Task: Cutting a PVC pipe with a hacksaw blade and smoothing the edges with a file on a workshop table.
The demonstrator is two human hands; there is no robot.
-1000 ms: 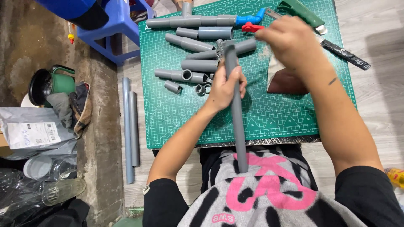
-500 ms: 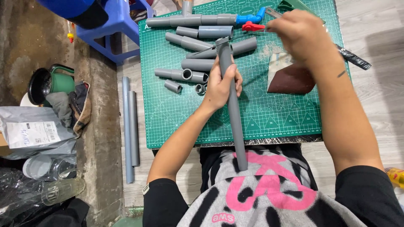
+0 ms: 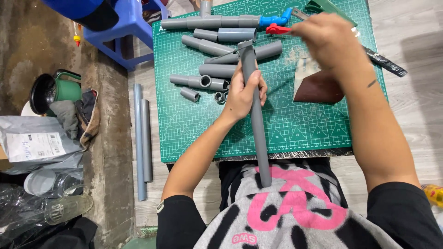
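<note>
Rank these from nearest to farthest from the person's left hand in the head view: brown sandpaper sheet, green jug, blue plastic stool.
1. Brown sandpaper sheet, on the mat, right of the left hand.
2. Blue plastic stool, beyond the mat's upper-left corner.
3. Green jug, far left on the floor.

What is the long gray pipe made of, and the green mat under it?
The gray pipe in the left hand looks like hard plastic: even matte gray, smooth, with a hollow end like the cut pieces nearby. The green mat looks like rubbery vinyl, flat, with printed white grid lines.

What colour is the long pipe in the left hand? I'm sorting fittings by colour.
Grey; the long pipe in the left hand shows plainly in the head view.
</note>
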